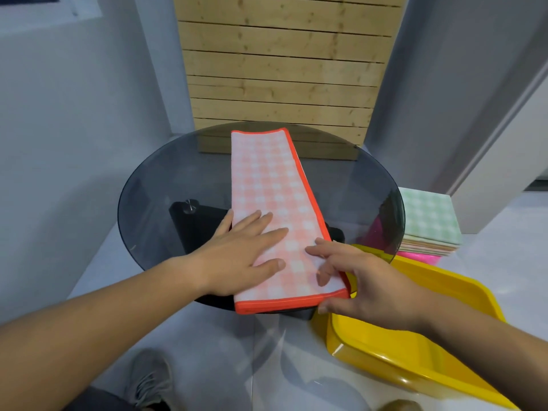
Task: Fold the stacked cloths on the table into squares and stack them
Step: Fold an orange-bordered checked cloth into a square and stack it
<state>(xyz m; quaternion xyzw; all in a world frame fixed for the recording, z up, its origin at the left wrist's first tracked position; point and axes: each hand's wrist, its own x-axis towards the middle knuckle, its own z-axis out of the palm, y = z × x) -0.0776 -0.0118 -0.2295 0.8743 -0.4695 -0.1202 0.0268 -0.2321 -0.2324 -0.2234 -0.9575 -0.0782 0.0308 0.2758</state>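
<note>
Head view: I see a pink checked cloth (272, 203) with an orange hem, folded into a long strip. It lies flat on the round smoked-glass worktop (166, 179) and runs from 12 o'clock down to the near rim at 6 o'clock. The left hand (237, 253) lies palm down on the strip's near left part, fingers straight and spread, with the thumb off the cloth's left edge. The right hand (364, 280) pinches the near right corner, its fingers on top and its thumb against the orange hem. At 3 o'clock, beyond the rim, I see a stack of cloths (430, 221) with a green checked one on top. A yellow tub (415, 351) sits at 4 o'clock, lower than the glass, and a slatted wooden panel (281, 69) stands at 12 o'clock.
</note>
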